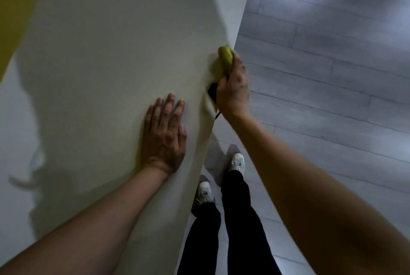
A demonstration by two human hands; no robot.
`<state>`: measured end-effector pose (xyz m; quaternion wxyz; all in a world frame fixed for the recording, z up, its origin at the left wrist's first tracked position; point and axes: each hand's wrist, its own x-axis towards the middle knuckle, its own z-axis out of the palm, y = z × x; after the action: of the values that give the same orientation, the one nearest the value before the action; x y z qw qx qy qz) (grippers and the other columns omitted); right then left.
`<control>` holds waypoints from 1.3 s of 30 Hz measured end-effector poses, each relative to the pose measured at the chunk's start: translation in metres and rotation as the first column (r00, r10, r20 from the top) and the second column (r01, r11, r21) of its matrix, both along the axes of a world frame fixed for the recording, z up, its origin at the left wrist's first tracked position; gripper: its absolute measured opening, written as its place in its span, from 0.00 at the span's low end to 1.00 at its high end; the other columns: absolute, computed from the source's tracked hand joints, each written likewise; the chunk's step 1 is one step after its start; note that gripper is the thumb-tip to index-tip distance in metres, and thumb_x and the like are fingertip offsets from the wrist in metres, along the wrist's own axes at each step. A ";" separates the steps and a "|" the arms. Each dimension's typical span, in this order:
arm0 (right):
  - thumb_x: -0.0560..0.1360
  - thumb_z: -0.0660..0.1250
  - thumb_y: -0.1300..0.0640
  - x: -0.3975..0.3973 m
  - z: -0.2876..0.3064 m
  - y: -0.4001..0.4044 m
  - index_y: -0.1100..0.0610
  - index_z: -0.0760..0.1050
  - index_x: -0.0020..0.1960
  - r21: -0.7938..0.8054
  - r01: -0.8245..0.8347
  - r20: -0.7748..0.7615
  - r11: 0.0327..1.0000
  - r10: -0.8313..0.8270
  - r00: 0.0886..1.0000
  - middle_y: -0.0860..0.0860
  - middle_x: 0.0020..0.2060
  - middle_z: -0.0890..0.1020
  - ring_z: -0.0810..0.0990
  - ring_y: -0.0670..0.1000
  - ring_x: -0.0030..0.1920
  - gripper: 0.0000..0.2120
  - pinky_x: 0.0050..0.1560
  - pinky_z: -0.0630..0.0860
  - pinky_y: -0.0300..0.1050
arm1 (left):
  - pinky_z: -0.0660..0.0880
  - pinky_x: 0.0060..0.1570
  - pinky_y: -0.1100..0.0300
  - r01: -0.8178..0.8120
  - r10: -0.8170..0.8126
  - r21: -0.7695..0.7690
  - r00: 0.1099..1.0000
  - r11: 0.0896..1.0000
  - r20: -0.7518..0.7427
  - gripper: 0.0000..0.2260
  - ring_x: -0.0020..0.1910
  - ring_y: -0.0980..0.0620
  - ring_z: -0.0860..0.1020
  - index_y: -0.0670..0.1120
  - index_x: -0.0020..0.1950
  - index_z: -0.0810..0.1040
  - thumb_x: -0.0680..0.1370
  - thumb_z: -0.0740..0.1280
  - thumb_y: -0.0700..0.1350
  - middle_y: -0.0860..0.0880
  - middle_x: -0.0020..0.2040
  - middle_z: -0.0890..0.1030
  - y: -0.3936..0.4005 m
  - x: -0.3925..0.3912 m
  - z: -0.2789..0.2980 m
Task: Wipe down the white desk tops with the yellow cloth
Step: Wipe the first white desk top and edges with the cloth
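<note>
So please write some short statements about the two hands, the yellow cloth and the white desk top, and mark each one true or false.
1. The left hand lies flat on the white desk top, fingers straight. True.
2. The right hand grips the crumpled yellow cloth at the desk's right edge. True.
3. The yellow cloth lies under the left hand. False: it is in the right hand, apart from the left hand.
4. The grey plank floor shows to the right of the desk. True.
5. Both hands hold the cloth together. False: only the right hand holds it.
6. The person wears black shoes. False: the light-coloured shoes show below dark trousers.
</note>
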<state>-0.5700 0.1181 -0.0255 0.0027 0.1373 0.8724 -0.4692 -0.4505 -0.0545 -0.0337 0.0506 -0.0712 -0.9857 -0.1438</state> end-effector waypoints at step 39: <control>0.77 0.60 0.67 0.352 0.019 -0.076 0.55 0.54 0.81 -0.108 -0.100 0.117 0.989 0.113 0.987 0.55 0.72 0.67 0.66 0.52 0.72 0.35 0.76 0.60 0.44 | 0.58 0.79 0.37 -0.075 0.085 -0.070 0.985 0.995 0.152 0.26 0.83 0.39 0.58 0.44 0.82 0.65 0.83 0.53 0.48 0.41 0.84 0.59 -0.068 0.261 0.011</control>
<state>-0.2181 0.0416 -0.0070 0.0885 0.1186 0.8517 -0.5028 -0.1899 -0.1224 -0.0228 -0.0224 -0.0218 -0.9929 -0.1150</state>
